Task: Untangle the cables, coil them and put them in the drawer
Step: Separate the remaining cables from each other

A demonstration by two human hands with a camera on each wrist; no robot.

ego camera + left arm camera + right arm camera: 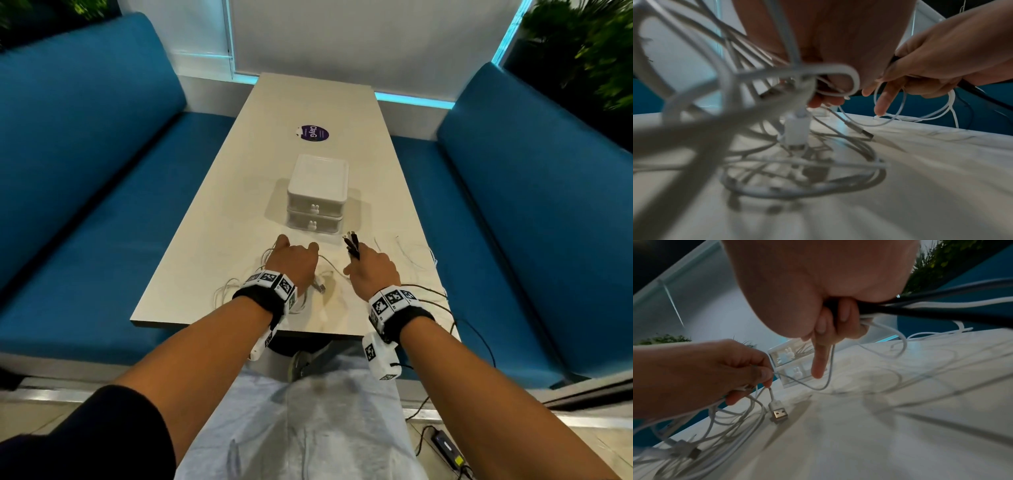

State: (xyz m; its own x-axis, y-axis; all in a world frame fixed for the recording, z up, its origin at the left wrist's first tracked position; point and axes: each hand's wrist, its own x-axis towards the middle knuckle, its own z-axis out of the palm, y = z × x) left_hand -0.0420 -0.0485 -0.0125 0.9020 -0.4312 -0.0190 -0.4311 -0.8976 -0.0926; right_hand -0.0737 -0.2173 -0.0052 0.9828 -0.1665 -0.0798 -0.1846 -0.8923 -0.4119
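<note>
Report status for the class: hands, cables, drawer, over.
Left hand grips tangled white cables. Right hand holds black cables. Drawer unit shut, both drawers. Nothing coiled yet.

The left hand (292, 261) hides its grip on the white cables (226, 291), blurred in its wrist view.

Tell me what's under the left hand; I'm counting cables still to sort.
Under the left hand, tangled white cables lie looped on the table, with a USB plug hanging down. The blur and overlapping loops hide their number.
</note>
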